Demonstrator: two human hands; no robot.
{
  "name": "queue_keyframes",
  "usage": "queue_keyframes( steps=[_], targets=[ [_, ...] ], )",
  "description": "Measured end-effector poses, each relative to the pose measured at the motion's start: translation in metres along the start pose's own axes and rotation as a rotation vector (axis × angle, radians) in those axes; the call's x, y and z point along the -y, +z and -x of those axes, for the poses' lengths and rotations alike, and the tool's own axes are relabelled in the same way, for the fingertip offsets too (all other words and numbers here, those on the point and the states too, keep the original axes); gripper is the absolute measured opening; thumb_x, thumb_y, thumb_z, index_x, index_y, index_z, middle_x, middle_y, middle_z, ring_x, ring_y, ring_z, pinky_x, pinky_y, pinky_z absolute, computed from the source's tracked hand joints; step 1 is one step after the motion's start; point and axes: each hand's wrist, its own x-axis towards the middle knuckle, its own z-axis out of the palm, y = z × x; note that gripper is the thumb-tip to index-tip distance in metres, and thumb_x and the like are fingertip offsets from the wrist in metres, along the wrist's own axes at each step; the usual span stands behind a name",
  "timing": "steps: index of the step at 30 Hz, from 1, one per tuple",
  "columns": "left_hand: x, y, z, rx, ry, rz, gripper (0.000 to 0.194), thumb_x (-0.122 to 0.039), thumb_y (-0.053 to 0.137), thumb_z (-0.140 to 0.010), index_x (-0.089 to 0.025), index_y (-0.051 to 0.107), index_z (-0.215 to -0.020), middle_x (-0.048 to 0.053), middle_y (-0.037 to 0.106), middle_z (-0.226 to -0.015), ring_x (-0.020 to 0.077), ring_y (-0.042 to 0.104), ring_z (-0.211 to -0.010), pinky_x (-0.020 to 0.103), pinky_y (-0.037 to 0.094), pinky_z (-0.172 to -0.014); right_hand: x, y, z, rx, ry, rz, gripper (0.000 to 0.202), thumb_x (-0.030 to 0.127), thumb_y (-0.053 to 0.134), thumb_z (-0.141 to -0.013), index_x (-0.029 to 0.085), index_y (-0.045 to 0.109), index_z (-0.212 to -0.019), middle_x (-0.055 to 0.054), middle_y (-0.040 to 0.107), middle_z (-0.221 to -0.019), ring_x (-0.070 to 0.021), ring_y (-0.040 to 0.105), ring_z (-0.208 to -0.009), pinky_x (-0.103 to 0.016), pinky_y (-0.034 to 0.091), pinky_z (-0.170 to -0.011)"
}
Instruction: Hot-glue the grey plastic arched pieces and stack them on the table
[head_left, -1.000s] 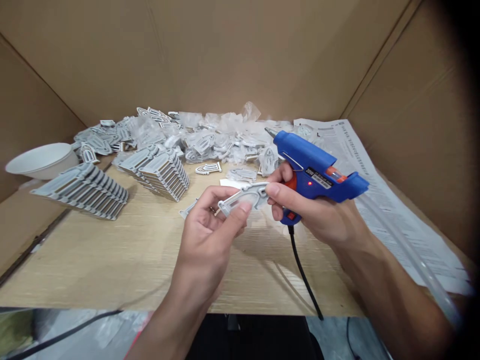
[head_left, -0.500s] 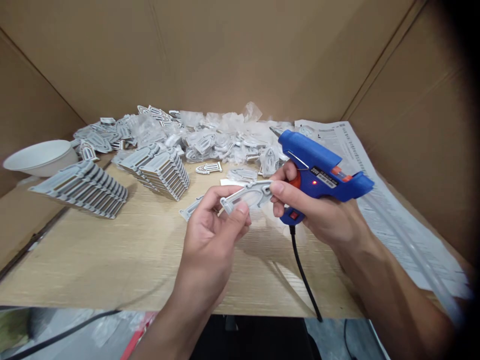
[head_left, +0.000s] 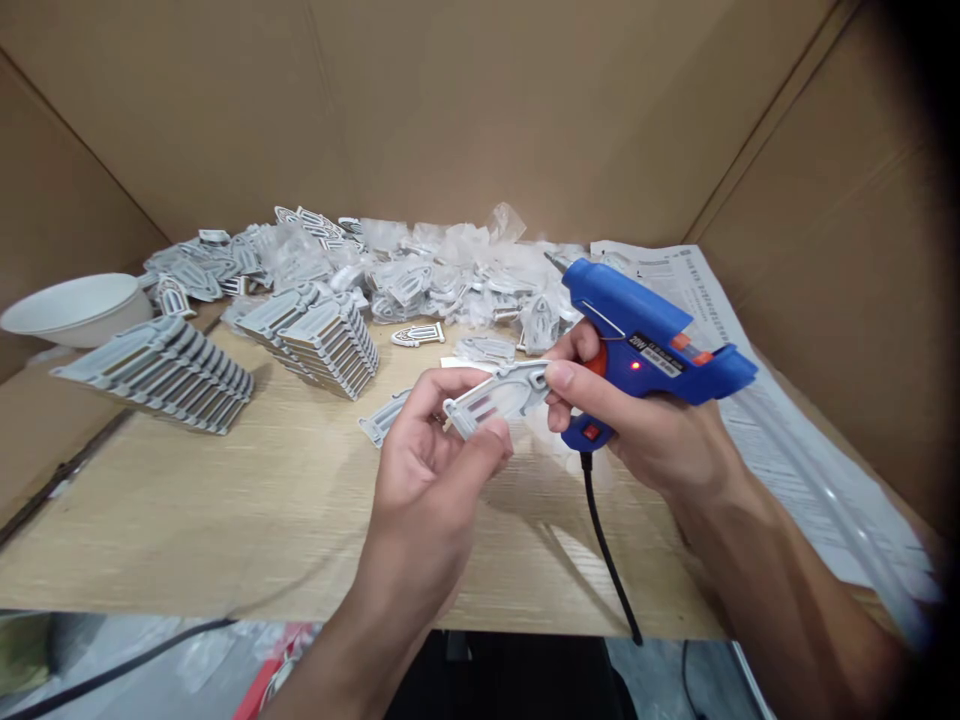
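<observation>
Between my two hands is a grey arched window-shaped plastic piece (head_left: 501,394). My left hand (head_left: 442,455) is closed on its wide end, the thumb along the lower edge. The pointed end is pinched by the thumb of my right hand (head_left: 600,390), which also grips a blue glue gun (head_left: 637,330) by its handle. The gun's nozzle points up and left, away from the piece, and its red light is lit. Another grey piece (head_left: 382,418) lies on the table just behind my left hand, partly covered by it.
Two stacks of grey pieces, a left stack (head_left: 169,375) and a middle stack (head_left: 322,340), stand beside a white bowl (head_left: 79,308). A heap of bagged pieces (head_left: 420,270) lines the cardboard wall (head_left: 480,110). Printed paper (head_left: 757,400) lies right; the gun's black cord (head_left: 604,550) crosses the front edge.
My left thumb has slid slightly right along the piece, and more of the piece's slotted end shows. Both hands and the glue gun sit slightly further right in view.
</observation>
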Motion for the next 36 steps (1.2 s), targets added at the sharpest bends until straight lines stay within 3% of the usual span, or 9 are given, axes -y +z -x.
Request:
queue_keyframes(
  steps=[4, 9, 14, 18, 22, 27, 32, 34, 36],
  targets=[
    [0.002, 0.005, -0.003, 0.013, 0.025, 0.042, 0.035, -0.015, 0.092, -0.087, -0.022, 0.068, -0.111, 0.000, 0.080, -0.106, 0.0094, 0.071, -0.094, 0.018, 0.056, -0.087, 0.000, 0.000, 0.000, 0.008, 0.011, -0.010, 0.030, 0.031, 0.094, -0.094, 0.027, 0.065, -0.098, 0.005, 0.074, -0.090, -0.0136, 0.074, -0.070, -0.025, 0.055, -0.057],
    [0.001, 0.006, -0.005, -0.030, 0.015, -0.002, 0.027, -0.021, 0.091, -0.091, -0.023, 0.068, -0.106, -0.005, 0.070, -0.084, 0.0061, 0.057, -0.072, 0.016, 0.047, -0.068, 0.002, 0.002, -0.001, 0.005, 0.034, -0.006, 0.033, 0.037, 0.095, -0.092, 0.027, 0.064, -0.097, 0.004, 0.075, -0.092, -0.0152, 0.074, -0.070, -0.026, 0.054, -0.055],
    [-0.003, 0.004, -0.001, 0.001, -0.032, -0.006, 0.032, -0.013, 0.087, -0.087, -0.024, 0.070, -0.113, -0.001, 0.076, -0.101, 0.0091, 0.062, -0.086, 0.017, 0.049, -0.076, 0.003, 0.002, -0.002, 0.010, 0.039, 0.005, 0.035, 0.042, 0.097, -0.090, 0.026, 0.065, -0.094, 0.003, 0.075, -0.091, -0.0163, 0.075, -0.069, -0.027, 0.053, -0.053],
    [-0.005, 0.008, -0.001, -0.039, -0.120, -0.022, 0.023, -0.025, 0.090, -0.088, -0.018, 0.071, -0.100, -0.003, 0.065, -0.076, 0.0076, 0.052, -0.067, 0.018, 0.044, -0.064, 0.002, 0.001, -0.002, 0.000, 0.020, -0.027, 0.032, 0.035, 0.096, -0.091, 0.027, 0.066, -0.096, 0.005, 0.074, -0.090, -0.0140, 0.074, -0.068, -0.027, 0.056, -0.060],
    [-0.004, 0.008, -0.004, -0.032, -0.155, -0.032, 0.033, -0.037, 0.097, -0.084, -0.015, 0.072, -0.086, -0.003, 0.061, -0.067, 0.0068, 0.050, -0.061, 0.018, 0.042, -0.059, 0.003, 0.000, 0.000, -0.011, 0.008, -0.063, 0.032, 0.029, 0.097, -0.090, 0.027, 0.066, -0.098, 0.007, 0.074, -0.091, -0.0125, 0.074, -0.068, -0.027, 0.058, -0.065],
    [-0.003, -0.003, 0.002, 0.052, -0.235, -0.100, 0.032, -0.039, 0.100, -0.082, -0.014, 0.081, -0.088, 0.002, 0.069, -0.073, 0.0052, 0.050, -0.055, 0.019, 0.038, -0.052, 0.007, -0.002, -0.002, -0.067, 0.004, -0.088, 0.036, 0.034, 0.097, -0.090, 0.027, 0.063, -0.096, 0.005, 0.074, -0.091, -0.0136, 0.073, -0.066, -0.030, 0.059, -0.067],
    [-0.020, -0.015, 0.025, 0.267, -0.260, -0.113, 0.025, -0.041, 0.083, -0.101, -0.020, 0.081, -0.088, 0.001, 0.066, -0.065, 0.0078, 0.052, -0.050, 0.022, 0.037, -0.048, 0.008, -0.004, -0.004, -0.097, 0.011, -0.092, 0.038, 0.035, 0.100, -0.087, 0.027, 0.063, -0.093, 0.004, 0.073, -0.090, -0.0144, 0.073, -0.066, -0.031, 0.057, -0.064],
    [-0.030, -0.017, 0.031, 0.307, -0.187, -0.005, 0.029, -0.043, 0.072, -0.108, -0.024, 0.075, -0.086, 0.002, 0.067, -0.065, 0.0127, 0.058, -0.052, 0.026, 0.044, -0.049, 0.009, -0.003, -0.004, -0.094, 0.017, -0.102, 0.038, 0.035, 0.100, -0.087, 0.027, 0.064, -0.094, 0.005, 0.073, -0.090, -0.0135, 0.072, -0.065, -0.031, 0.059, -0.066],
    [-0.037, -0.016, 0.033, 0.214, 0.010, -0.022, 0.038, -0.044, 0.062, -0.112, -0.025, 0.068, -0.080, 0.004, 0.071, -0.073, 0.0192, 0.068, -0.065, 0.033, 0.057, -0.062, 0.009, -0.001, -0.004, -0.094, 0.029, -0.111, 0.040, 0.037, 0.101, -0.085, 0.027, 0.063, -0.094, 0.005, 0.072, -0.089, -0.0143, 0.072, -0.065, -0.032, 0.060, -0.066]
  ],
)
